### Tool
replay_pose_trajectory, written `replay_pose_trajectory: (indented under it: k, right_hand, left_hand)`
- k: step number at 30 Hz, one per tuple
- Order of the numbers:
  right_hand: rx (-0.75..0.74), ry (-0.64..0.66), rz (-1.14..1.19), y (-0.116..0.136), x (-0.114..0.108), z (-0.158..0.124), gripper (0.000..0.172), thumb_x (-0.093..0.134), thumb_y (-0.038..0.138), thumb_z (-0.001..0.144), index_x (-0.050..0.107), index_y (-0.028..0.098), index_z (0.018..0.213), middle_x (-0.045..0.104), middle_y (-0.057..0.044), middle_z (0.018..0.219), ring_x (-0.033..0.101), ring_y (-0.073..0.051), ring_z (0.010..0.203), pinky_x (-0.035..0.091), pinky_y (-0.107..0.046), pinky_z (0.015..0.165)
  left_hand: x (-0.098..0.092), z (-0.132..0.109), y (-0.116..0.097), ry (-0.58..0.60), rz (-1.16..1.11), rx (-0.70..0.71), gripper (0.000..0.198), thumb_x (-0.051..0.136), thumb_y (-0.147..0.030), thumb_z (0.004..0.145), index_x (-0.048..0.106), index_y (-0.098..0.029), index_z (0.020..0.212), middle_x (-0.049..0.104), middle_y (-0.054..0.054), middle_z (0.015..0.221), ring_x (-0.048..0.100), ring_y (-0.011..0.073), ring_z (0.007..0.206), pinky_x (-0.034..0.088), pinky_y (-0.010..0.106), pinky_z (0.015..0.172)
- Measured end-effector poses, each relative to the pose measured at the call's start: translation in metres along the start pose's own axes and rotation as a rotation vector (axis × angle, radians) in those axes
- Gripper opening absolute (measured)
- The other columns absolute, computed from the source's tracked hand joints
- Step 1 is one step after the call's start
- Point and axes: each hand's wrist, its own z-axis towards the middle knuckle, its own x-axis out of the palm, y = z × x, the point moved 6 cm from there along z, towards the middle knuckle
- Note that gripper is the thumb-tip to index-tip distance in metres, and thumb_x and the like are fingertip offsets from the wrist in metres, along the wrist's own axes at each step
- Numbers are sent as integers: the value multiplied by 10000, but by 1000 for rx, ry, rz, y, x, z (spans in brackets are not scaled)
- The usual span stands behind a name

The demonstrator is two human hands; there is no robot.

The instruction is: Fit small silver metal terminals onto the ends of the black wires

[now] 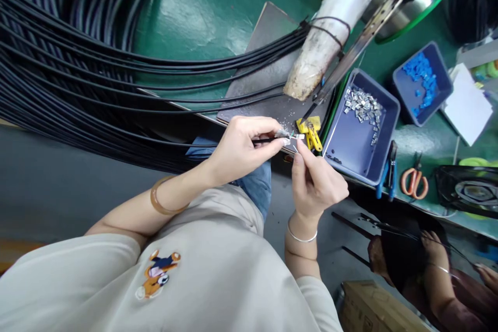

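My left hand (251,140) is closed, pinching the end of a black cable (264,140) in front of me. Thin coloured wires and a small silver-white piece (300,137) show at the cable's tip. My right hand (317,176) is just right of that tip, its index finger beside the small piece and its thumb close under. A thin white strand shows by these fingertips; what they pinch is too small to make out. Beyond the hands lies a yellow cable stripper (311,132) on the dark board (249,91), among small white scraps.
Bundled black cables (97,52) fill the left. A wrapped white post (330,26) leans over the board. One blue bin (350,155) holds metal connector pieces, another bin (397,80) blue parts. Pliers (389,171) and orange-handled scissors (414,181) lie right. A co-worker's arm (438,264) is at lower right.
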Motion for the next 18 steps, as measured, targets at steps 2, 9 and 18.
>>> replay_pose_trajectory:
  k: [2,9,18]
  right_hand:
    - [-55,-1,-65,1,1,-1,302,646,183,882,675,219,1181,654,29,613,438,-67,480,382,-243,557]
    - [47,30,123,-5,-1,1,316,643,160,874,696,264,1168,627,56,594,452,-59,467,382,-223,516]
    - [431,18,439,-22,5,3,179,612,259,908,756,252,1014,705,31,703,497,-49,450,376,-220,453]
  left_hand:
    - [-1,0,-2,-29,38,31,111,649,-154,827,688,-99,739,639,23,686,532,76,619,414,187,576]
    - [0,-1,-3,-33,77,67,97,649,-143,826,689,-101,748,631,17,674,512,70,599,391,189,553]
    - [0,-2,-15,-1,178,224,125,611,-162,865,699,-130,782,591,1,627,444,66,541,368,204,533]
